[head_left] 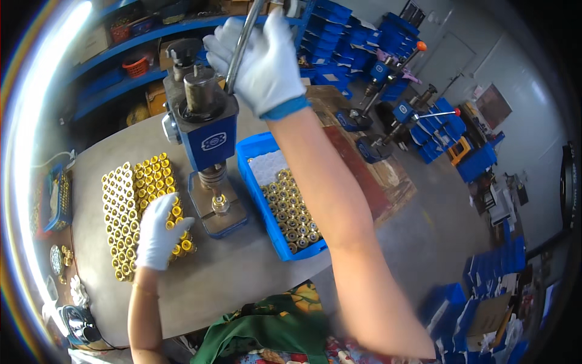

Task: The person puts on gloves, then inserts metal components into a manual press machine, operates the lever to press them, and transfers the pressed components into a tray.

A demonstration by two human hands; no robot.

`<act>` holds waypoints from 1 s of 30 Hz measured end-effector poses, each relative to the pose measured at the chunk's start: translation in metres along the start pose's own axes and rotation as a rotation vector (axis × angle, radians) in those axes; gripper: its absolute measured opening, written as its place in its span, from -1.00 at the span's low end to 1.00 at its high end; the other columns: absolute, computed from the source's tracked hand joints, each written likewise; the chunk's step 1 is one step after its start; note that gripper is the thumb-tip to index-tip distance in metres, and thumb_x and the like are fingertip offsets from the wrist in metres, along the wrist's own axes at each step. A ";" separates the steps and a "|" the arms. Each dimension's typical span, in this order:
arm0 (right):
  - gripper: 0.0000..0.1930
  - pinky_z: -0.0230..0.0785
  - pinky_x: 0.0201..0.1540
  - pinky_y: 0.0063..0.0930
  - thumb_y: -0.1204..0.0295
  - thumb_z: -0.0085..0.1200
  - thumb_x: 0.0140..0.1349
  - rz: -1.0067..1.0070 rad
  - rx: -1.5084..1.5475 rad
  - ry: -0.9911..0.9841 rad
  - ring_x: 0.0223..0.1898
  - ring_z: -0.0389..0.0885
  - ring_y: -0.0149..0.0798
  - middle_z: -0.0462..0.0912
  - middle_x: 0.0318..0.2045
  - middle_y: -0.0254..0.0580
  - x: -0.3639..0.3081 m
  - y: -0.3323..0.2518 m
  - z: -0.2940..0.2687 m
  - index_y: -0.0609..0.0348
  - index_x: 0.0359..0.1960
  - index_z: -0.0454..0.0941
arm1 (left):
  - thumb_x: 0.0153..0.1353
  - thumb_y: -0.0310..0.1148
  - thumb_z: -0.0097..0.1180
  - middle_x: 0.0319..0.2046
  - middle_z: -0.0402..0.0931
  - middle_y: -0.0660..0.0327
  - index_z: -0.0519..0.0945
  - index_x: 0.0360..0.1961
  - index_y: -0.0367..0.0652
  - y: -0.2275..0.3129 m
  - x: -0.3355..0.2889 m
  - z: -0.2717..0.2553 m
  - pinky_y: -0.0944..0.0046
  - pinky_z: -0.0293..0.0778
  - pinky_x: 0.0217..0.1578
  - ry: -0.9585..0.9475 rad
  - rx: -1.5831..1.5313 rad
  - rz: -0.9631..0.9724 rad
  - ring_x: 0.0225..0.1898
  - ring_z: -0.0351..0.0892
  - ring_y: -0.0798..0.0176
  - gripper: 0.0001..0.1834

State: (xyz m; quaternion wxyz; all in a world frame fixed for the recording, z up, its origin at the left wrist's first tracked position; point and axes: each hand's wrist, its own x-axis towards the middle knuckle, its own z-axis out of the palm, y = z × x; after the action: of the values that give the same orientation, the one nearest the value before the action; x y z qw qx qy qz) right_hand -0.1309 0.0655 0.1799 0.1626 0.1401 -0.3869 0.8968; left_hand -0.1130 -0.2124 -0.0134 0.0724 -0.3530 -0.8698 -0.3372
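Observation:
My right hand (pixel 270 70), in a white glove, is raised at the top with its fingers loosely around the metal lever (pixel 242 48) of a blue hand press (pixel 209 142). On the press base, under the ram, stands a small metal part (pixel 220 204). My left hand (pixel 156 233), also gloved in white, is over the right side of a block of brass-coloured cup-shaped parts (pixel 121 218). Its thumb is spread from the fingers, and some of the parts lie hidden beneath it. Whether the fingertips touch any part cannot be made out.
Right of the press, a blue tray (pixel 280 242) holds rows of metal parts and a white divider sheet (pixel 267 168). Two more lever presses (pixel 357 115) stand beyond my right forearm. Blue shelving (pixel 145 79) runs behind; a blue basket (pixel 60 200) sits at the table's left edge.

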 end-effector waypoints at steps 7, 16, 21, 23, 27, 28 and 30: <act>-0.20 0.35 0.12 -0.17 -0.40 -0.27 0.22 -0.014 -0.240 -0.750 -0.14 0.58 -0.24 0.65 -0.25 -0.18 -0.147 -0.127 0.004 0.09 0.05 0.53 | -0.03 -0.18 0.43 -0.30 0.63 0.00 0.63 -0.22 -0.24 0.022 0.041 0.088 0.07 0.51 -0.18 -0.187 -0.161 -0.093 -0.24 0.62 -0.06 -0.57; -0.26 0.35 0.14 -0.16 0.10 0.24 0.17 0.089 -1.701 -0.122 0.07 0.51 0.20 0.55 0.02 0.27 -0.198 -0.016 -0.064 0.36 0.26 0.31 | -0.01 -0.21 0.42 -0.41 0.62 0.02 0.66 -0.27 -0.21 0.018 0.041 0.098 0.06 0.53 -0.26 -0.141 -0.232 -0.090 -0.33 0.64 -0.05 -0.65; -0.17 -0.13 0.48 -0.37 0.15 0.04 0.34 0.457 -1.404 -0.308 0.44 0.13 -0.06 0.22 0.37 0.21 -0.188 -0.069 -0.044 0.46 0.43 -0.08 | -0.02 -0.18 0.43 -0.32 0.61 -0.03 0.60 -0.16 -0.19 0.002 0.031 0.093 0.04 0.52 -0.25 0.033 -0.196 0.001 -0.30 0.61 -0.14 -0.55; -0.32 -0.01 0.41 0.01 -0.09 -0.43 0.45 -0.091 -0.454 -0.408 0.14 0.47 -0.09 0.46 0.17 0.10 -0.159 -0.103 0.003 0.34 0.19 0.29 | -0.02 -0.17 0.43 -0.38 0.57 0.01 0.59 -0.25 -0.20 0.016 0.032 0.090 0.04 0.50 -0.27 -0.024 -0.221 -0.090 -0.33 0.60 -0.09 -0.59; -0.42 0.24 -0.01 -0.12 -0.17 -0.18 0.31 -0.188 -0.126 -0.300 -0.25 0.40 -0.17 0.47 -0.33 -0.13 -0.062 -0.104 0.046 0.21 -0.20 0.41 | -0.02 -0.16 0.41 -0.36 0.58 0.04 0.60 -0.28 -0.18 0.032 0.042 0.086 0.06 0.50 -0.26 -0.074 -0.278 -0.090 -0.30 0.60 -0.07 -0.62; -0.28 0.26 -0.26 -0.23 -0.31 -0.27 0.32 -0.219 -0.068 -0.119 -0.40 0.35 -0.23 0.48 -0.42 -0.15 -0.045 -0.071 0.064 0.24 -0.19 0.45 | -0.02 -0.16 0.41 -0.36 0.58 0.04 0.60 -0.28 -0.18 0.030 0.041 0.081 0.06 0.50 -0.26 -0.061 -0.261 -0.106 -0.30 0.60 -0.07 -0.62; -0.17 0.23 0.27 0.10 -0.28 -0.34 0.36 0.052 -0.155 -0.030 0.25 0.39 0.13 0.46 0.14 0.13 -0.016 -0.039 0.010 0.31 0.25 0.31 | -0.01 -0.16 0.39 -0.34 0.59 0.05 0.60 -0.27 -0.17 0.026 0.038 0.073 0.06 0.50 -0.24 -0.029 -0.193 -0.091 -0.27 0.60 -0.06 -0.63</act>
State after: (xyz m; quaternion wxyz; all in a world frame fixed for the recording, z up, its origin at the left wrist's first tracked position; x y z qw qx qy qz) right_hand -0.0992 0.0805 0.2062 0.1438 0.1303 -0.4609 0.8660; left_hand -0.1156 -0.1312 -0.0411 0.0102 -0.3234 -0.8492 -0.4174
